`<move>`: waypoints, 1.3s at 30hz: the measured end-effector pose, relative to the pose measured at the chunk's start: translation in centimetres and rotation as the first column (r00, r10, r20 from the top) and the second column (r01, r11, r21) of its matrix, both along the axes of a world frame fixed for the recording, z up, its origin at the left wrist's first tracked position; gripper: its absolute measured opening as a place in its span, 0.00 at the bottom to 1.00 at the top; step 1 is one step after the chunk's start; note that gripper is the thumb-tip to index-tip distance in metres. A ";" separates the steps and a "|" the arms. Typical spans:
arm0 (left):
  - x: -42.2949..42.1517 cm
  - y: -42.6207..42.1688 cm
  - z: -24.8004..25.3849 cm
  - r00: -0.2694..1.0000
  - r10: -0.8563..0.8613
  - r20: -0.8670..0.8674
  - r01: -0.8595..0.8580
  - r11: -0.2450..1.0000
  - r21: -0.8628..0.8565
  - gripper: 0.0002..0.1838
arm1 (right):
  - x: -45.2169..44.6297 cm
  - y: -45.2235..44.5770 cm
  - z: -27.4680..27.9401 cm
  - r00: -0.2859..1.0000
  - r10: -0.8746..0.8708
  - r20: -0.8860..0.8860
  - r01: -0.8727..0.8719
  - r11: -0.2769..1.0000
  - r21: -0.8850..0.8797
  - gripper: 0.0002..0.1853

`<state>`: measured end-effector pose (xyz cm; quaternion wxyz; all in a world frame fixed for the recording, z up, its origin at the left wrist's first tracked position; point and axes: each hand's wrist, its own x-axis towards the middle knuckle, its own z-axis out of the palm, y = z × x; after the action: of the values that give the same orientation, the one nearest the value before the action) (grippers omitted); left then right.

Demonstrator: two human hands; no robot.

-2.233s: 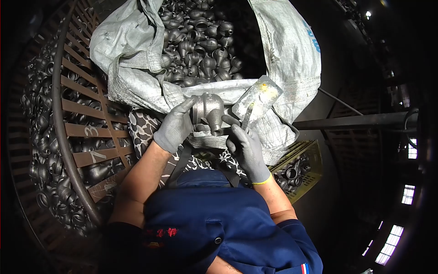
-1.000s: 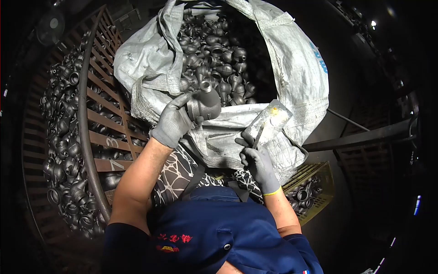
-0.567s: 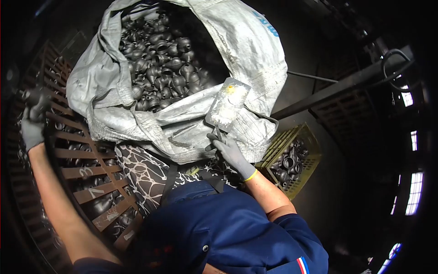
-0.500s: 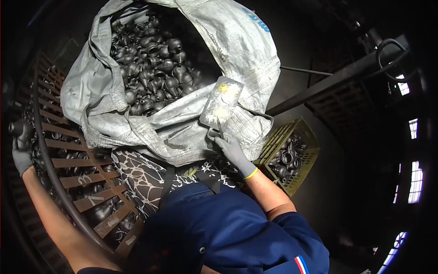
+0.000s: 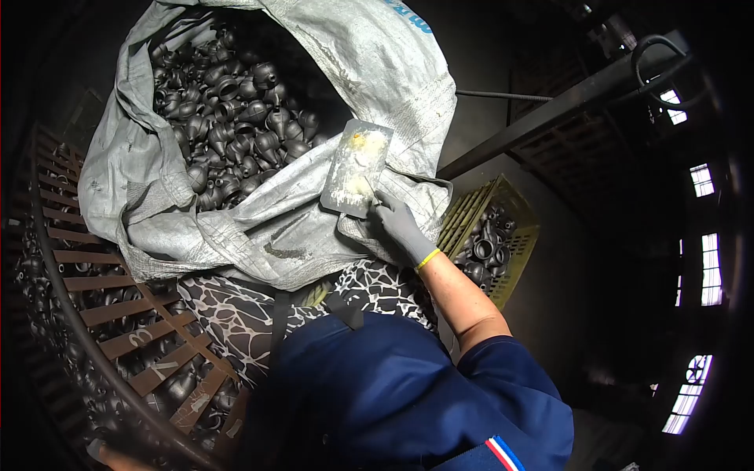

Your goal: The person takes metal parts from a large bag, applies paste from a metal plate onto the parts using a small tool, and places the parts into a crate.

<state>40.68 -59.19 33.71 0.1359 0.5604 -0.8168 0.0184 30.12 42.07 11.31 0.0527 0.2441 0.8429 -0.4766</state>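
My right hand [image 5: 399,227], in a grey glove with a yellow cuff, is closed on a thin tool [image 5: 372,191] whose tip lies over a flat grey plate [image 5: 359,169]. Pale paste and an orange spot cover part of that plate, which rests on the near rim of a large white woven bag [image 5: 416,110]. Dark round metal fittings [image 5: 228,118] fill the bag. At the lower left edge, only a bit of my left hand [image 5: 96,450] shows beside the rusty slatted crate; its fingers are hidden in shadow.
The rusty crate [image 5: 149,378] on the left holds many dark fittings [image 5: 59,302]. A yellow-green plastic crate [image 5: 514,263] with more fittings stands right of my knees. Beyond it, a dark metal beam [image 5: 550,116] runs from the bag towards the upper right.
My left hand has carried a dark fitting from in front of the bag to the left crate, then moved down towards me. The view has turned, so the bag and plate appear further left.
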 end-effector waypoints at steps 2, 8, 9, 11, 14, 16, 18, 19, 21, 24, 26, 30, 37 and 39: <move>0.2 -1.1 -0.3 1.000 -0.014 -0.005 0.014 1.000 -0.006 0.26 | -0.5 0.7 -1.7 0.999 -0.033 -0.021 0.031 0.994 -0.105 0.26; -6.5 -5.0 -1.5 0.825 -0.533 -0.185 0.499 0.843 -0.202 0.24 | -0.1 0.7 -5.1 0.985 -0.167 -0.033 0.168 0.985 0.025 0.11; -8.6 -4.3 -1.2 0.803 -0.589 -0.093 0.560 0.798 -0.223 0.24 | -0.2 0.5 -4.5 0.984 -0.172 -0.034 0.173 0.985 0.025 0.11; -14.5 2.7 1.0 0.727 -0.681 0.088 0.678 0.690 -0.255 0.25 | -0.6 -0.1 -3.3 0.990 -0.136 0.031 0.132 0.986 0.104 0.19; -23.7 21.1 4.4 0.170 -0.409 -0.896 0.965 0.253 0.068 0.28 | -1.9 -1.3 -4.3 0.981 -0.189 -0.052 0.192 0.978 0.079 0.16; -27.6 30.5 4.9 0.004 -0.662 -0.749 0.999 0.038 -0.028 0.26 | -2.5 -1.7 -5.7 0.951 -0.292 -0.102 0.290 0.956 -0.039 0.11; -30.0 41.4 5.0 -0.123 -0.687 -0.716 0.986 -0.165 -0.010 0.24 | -2.8 -2.1 -6.4 0.927 -0.366 -0.079 0.333 0.903 -0.270 0.07; -30.2 46.5 4.8 -0.057 -0.385 -0.921 0.942 -0.327 0.079 0.24 | -2.8 -2.1 -6.7 0.901 -0.432 -0.039 0.362 0.798 -0.482 0.05; -30.3 55.3 3.4 0.130 -0.429 -0.894 0.898 -0.332 0.289 0.26 | -2.4 -2.1 -3.7 0.894 -0.436 0.107 0.390 0.636 -0.665 0.06; -27.5 64.6 -1.2 0.243 -0.438 -0.865 0.788 -0.431 0.439 0.27 | -1.0 -1.0 0.8 0.905 -0.386 0.182 0.339 0.393 -0.855 0.05; -25.0 68.2 -5.7 0.434 -0.332 -0.837 0.649 -0.530 0.547 0.28 | 0.9 -0.1 1.8 0.919 -0.362 0.158 0.263 0.264 -0.928 0.05; -19.1 72.7 -12.2 0.741 -0.093 -0.665 0.270 -0.866 0.421 0.31 | 4.6 -0.5 8.2 0.956 -0.279 0.094 0.217 0.449 -0.867 0.03; -11.8 75.4 -12.7 0.820 -0.123 -0.559 0.204 -0.850 0.486 0.28 | 6.6 -3.5 11.9 0.993 0.106 0.042 -0.037 0.650 -0.759 0.20; -11.1 74.4 -11.7 0.793 -0.100 -0.601 0.267 -0.830 0.490 0.28 | 6.8 -5.1 10.9 0.978 0.142 -0.153 -0.204 0.809 -0.551 0.22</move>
<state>29.58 15.19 21.99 -0.4224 0.0246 -0.4241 -0.8006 36.89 36.94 22.22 0.1213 0.1147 0.6849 -0.7093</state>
